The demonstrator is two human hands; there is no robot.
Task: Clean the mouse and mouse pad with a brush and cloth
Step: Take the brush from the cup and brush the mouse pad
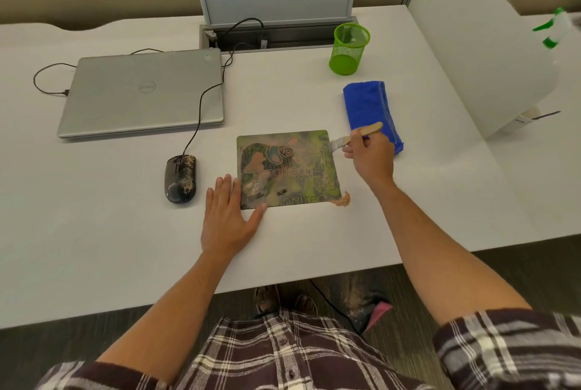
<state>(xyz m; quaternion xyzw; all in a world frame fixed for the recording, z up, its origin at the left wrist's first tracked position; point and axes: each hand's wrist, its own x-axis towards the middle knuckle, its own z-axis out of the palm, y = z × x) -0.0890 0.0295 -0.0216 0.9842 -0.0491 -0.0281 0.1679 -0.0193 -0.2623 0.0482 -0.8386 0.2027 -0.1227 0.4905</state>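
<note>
Your right hand (371,155) grips the brush (355,135) at the mouse pad's (287,169) far right corner, left hand (228,216) flat on its near left corner. Mouse (180,178) left of pad, cloth (371,113) right; green cup (349,49) holds 1 pale item.

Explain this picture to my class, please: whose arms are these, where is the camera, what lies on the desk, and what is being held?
There is no machine here. The single picture comes from a camera worn on a person's head, looking down at their own arms.

The right hand grips a small wooden brush, its bristles at the far right corner of the patterned mouse pad. The left hand lies flat on the white desk, fingers touching the pad's near left corner.

A little heap of brown dust sits at the pad's near right corner. The black mouse, speckled with dust, lies left of the pad. Also there: a folded blue cloth, a closed laptop, a green mesh cup.
</note>
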